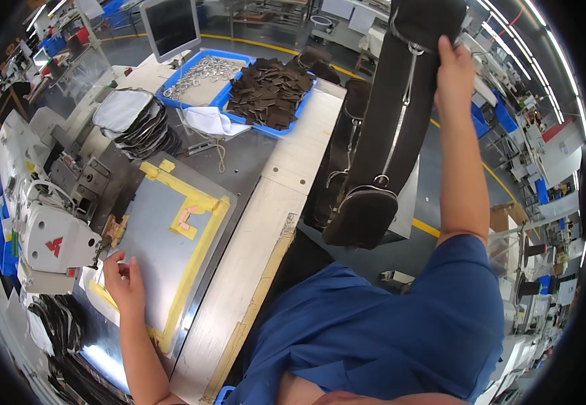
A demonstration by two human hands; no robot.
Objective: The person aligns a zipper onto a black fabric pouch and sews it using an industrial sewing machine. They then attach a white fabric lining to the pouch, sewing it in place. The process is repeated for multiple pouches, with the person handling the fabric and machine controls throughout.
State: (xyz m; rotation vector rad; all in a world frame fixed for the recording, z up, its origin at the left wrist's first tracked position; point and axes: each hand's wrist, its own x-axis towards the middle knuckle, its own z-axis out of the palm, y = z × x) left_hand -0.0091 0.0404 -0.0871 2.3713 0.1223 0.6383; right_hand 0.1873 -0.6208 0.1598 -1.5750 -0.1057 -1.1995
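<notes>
My right hand (pixel 455 77) reaches out to the far right and grips the edge of a long dark brown bag (pixel 384 145) near its far end. A silver zipper (pixel 397 131) runs along the bag, with a metal ring by the near rounded end. My left hand (pixel 124 283) rests over the sewing table beside the white sewing machine head (pixel 57 236), its fingers loosely bent and apart, with nothing seen in them. Under and past it lies a metal plate (pixel 161 223) edged with yellow tape. A small pink guide piece (pixel 186 216) sits on that plate.
Blue trays hold silver metal hardware (pixel 205 74) and dark brown patches (pixel 269 94). A stack of dark pieces with white tops (pixel 127 118) stands behind the plate. More dark bags (pixel 347 138) lie beside the held one. A monitor (pixel 171 27) stands at the back.
</notes>
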